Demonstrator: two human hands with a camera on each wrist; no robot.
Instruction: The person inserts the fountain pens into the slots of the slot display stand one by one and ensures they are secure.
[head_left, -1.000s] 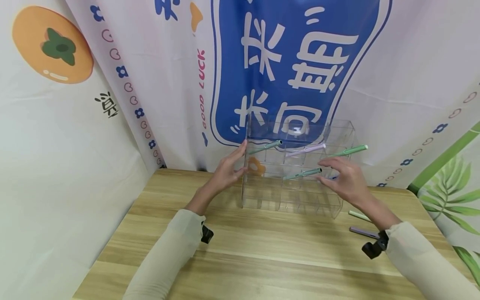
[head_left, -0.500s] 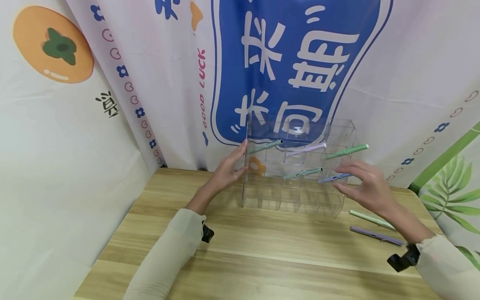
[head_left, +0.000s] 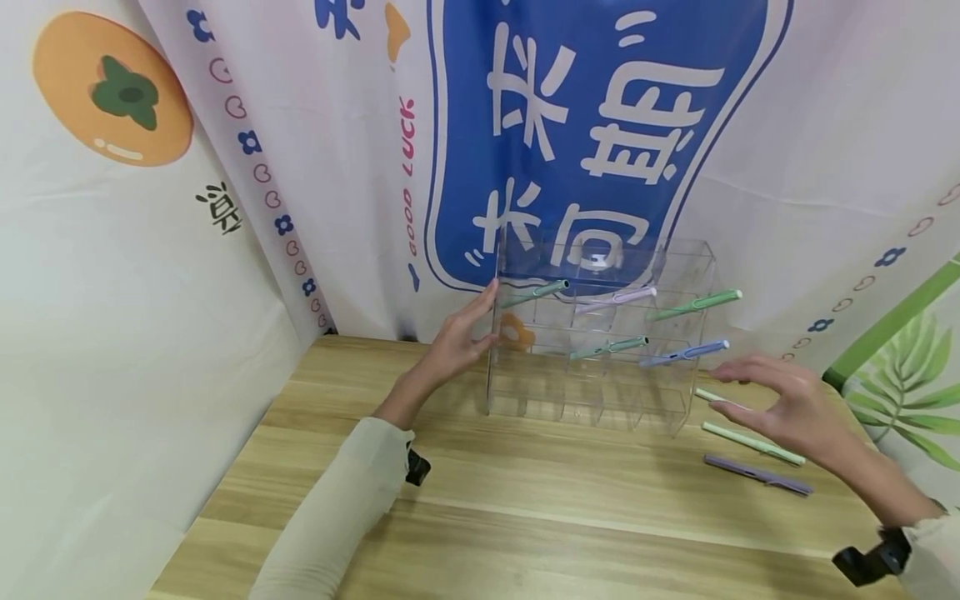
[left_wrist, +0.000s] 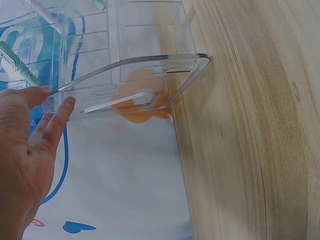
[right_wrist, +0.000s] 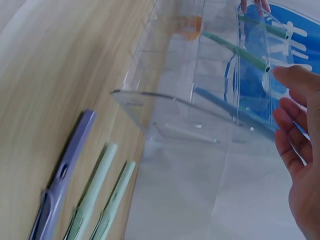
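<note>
A clear acrylic display rack (head_left: 585,408) with several compartments stands on the table against the backdrop. My left hand (head_left: 456,337) holds its left side panel, thumb and fingers on either side of the edge in the left wrist view. Slanting out of the upper tier are a teal pen (head_left: 536,293), a lilac pen (head_left: 618,298) and a green pen (head_left: 697,304). Lower down lie another teal pen (head_left: 611,347) and a blue pen (head_left: 686,354). My right hand (head_left: 795,408) is apart from the rack at its right, fingers spread and holding nothing.
On the table (head_left: 480,517) right of the rack lie a purple pen (head_left: 757,475) and two pale green pens, one (head_left: 753,442) beside the purple one and another (head_left: 716,396) partly behind my right hand. A printed cloth backdrop (head_left: 360,208) hangs close behind the rack.
My right hand has let go of the blue pen, which now sits in the rack's lower tier, and moved right, away from the rack. The left hand has stayed on the panel.
</note>
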